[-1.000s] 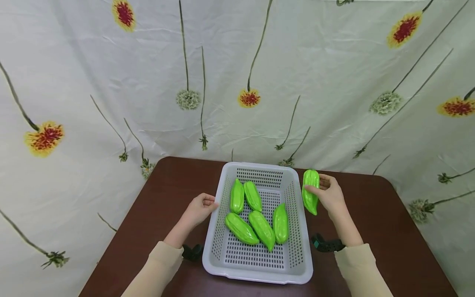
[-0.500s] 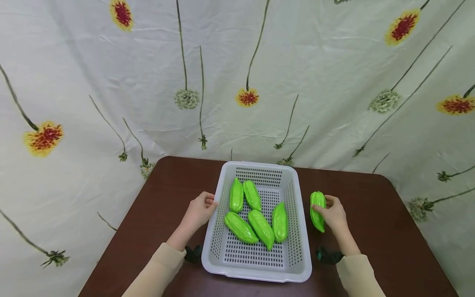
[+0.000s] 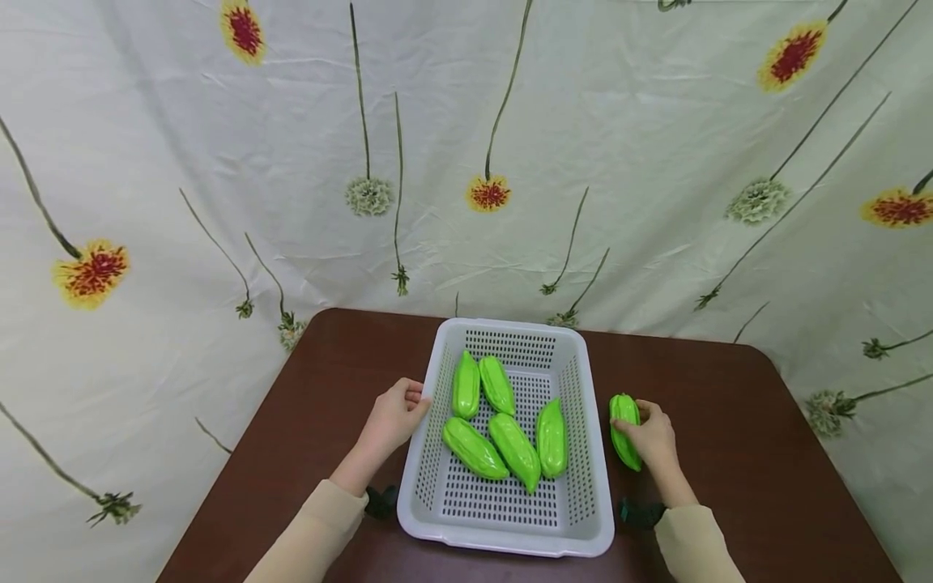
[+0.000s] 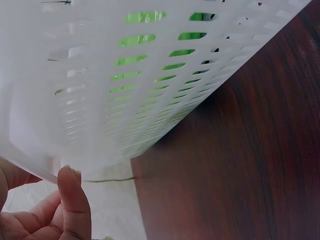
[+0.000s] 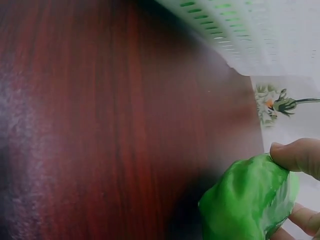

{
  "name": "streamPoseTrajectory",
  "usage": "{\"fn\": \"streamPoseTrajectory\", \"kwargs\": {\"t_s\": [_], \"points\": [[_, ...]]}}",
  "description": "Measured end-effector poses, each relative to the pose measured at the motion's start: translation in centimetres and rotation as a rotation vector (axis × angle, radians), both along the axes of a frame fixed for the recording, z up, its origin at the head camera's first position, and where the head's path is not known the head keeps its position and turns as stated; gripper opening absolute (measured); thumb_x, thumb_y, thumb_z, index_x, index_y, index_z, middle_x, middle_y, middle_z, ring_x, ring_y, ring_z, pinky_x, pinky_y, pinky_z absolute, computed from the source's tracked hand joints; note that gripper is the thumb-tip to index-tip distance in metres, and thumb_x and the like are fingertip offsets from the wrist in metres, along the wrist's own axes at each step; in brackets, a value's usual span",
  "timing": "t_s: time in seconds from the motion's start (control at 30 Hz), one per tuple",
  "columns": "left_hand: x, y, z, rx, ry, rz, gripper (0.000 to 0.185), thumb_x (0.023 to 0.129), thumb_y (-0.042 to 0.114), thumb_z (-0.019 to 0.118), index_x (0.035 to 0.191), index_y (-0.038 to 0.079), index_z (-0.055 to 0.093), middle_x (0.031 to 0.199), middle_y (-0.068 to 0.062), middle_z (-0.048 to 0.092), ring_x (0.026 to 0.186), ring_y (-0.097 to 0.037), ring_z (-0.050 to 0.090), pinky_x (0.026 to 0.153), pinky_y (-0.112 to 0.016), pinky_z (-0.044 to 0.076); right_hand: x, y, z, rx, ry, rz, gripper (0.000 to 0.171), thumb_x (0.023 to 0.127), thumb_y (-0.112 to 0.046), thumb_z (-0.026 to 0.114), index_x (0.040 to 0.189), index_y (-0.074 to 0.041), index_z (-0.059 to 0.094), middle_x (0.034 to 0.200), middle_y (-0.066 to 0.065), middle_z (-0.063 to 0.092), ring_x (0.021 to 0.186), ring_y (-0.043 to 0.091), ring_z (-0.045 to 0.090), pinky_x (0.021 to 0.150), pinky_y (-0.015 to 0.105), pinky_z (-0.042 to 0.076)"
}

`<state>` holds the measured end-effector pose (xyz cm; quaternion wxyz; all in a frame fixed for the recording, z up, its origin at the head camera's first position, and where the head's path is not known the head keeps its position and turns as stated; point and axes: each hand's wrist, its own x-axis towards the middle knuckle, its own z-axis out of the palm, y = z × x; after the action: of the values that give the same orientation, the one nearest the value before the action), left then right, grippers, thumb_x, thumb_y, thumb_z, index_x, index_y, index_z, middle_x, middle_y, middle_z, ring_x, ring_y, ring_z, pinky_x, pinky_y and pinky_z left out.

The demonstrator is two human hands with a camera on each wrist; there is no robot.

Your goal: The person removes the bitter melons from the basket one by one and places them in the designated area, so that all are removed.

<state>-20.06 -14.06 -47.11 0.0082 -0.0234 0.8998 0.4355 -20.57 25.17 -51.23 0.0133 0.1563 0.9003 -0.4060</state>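
Observation:
My right hand (image 3: 656, 443) grips a glossy green ribbed bitter melon (image 3: 624, 450) beside the right wall of the basket, low over the table. In the right wrist view my thumb lies on one side of this bitter melon (image 5: 245, 202) and the fingers on the other. My left hand (image 3: 389, 417) pinches the left rim of the grey-white perforated plastic basket (image 3: 503, 544); the left wrist view shows thumb and fingers at the rim. Inside the basket lie several more green bitter melons (image 3: 514, 450), two at the back left, the others nearer the front.
The dark brown table (image 3: 736, 453) extends on both sides of the basket. Behind its far edge hangs a pale cloth (image 3: 437, 121) printed with flowers. A dark band (image 3: 641, 513) shows at my right wrist, another (image 3: 381, 502) at my left.
My right hand has carried the bitter melon from beside the basket's back right rim toward me, slightly right, and lower to the table. My left hand stays at the left rim.

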Motion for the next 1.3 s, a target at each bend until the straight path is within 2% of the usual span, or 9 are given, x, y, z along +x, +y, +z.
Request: {"fn": "streamPoseTrajectory", "kwargs": {"t_s": [0.53, 0.67, 0.9, 1.13, 1.3], "points": [[-0.1, 0.1, -0.3, -0.044, 0.036, -0.01, 0.029, 0.091, 0.013, 0.067, 0.114, -0.004, 0.06, 0.101, -0.014, 0.066, 0.088, -0.022, 0.065, 0.074, -0.037, 0.057, 0.3, 0.2, -0.7, 0.012, 0.003, -0.006, 0.069, 0.091, -0.02, 0.064, 0.141, 0.015, 0.033, 0.134, 0.038, 0.043, 0.121, 0.049, 0.044, 0.099, 0.059, 0.04], [-0.1, 0.1, -0.3, -0.048, 0.043, -0.009, 0.03, 0.091, 0.013, 0.067, 0.114, -0.004, 0.06, 0.101, -0.015, 0.066, 0.088, -0.023, 0.065, 0.074, -0.037, 0.057, 0.4, 0.3, -0.2, 0.021, 0.004, -0.001, 0.071, 0.091, -0.023, 0.065, 0.142, 0.015, 0.033, 0.134, 0.038, 0.042, 0.123, 0.05, 0.041, 0.101, 0.06, 0.038], [0.0, 0.1, -0.2, -0.036, 0.059, 0.003, 0.031, 0.09, 0.013, 0.068, 0.115, -0.004, 0.061, 0.102, -0.016, 0.067, 0.09, -0.024, 0.066, 0.075, -0.038, 0.057, 0.9, 0.0, 3.2, 0.007, 0.017, 0.028, 0.074, 0.093, -0.025, 0.064, 0.147, 0.01, 0.028, 0.144, 0.037, 0.031, 0.132, 0.052, 0.033, 0.104, 0.063, 0.036], [0.1, 0.2, -0.3, -0.037, 0.074, 0.01, 0.031, 0.091, 0.013, 0.067, 0.116, -0.005, 0.061, 0.102, -0.017, 0.068, 0.089, -0.024, 0.067, 0.074, -0.038, 0.058, 1.1, -1.5, 6.6, 0.008, 0.127, 0.055, 0.074, 0.091, -0.031, 0.067, 0.148, 0.003, 0.033, 0.144, 0.03, 0.035, 0.132, 0.045, 0.036, 0.104, 0.061, 0.036], [0.1, 0.2, -0.5, -0.03, 0.069, 0.008, 0.033, 0.091, 0.013, 0.067, 0.118, -0.004, 0.06, 0.103, -0.017, 0.067, 0.089, -0.024, 0.066, 0.074, -0.038, 0.058, 1.4, -3.3, 8.9, -0.029, 0.128, 0.104, 0.072, 0.094, -0.032, 0.066, 0.15, 0.0, 0.032, 0.148, 0.028, 0.031, 0.137, 0.042, 0.033, 0.111, 0.056, 0.034]]}}
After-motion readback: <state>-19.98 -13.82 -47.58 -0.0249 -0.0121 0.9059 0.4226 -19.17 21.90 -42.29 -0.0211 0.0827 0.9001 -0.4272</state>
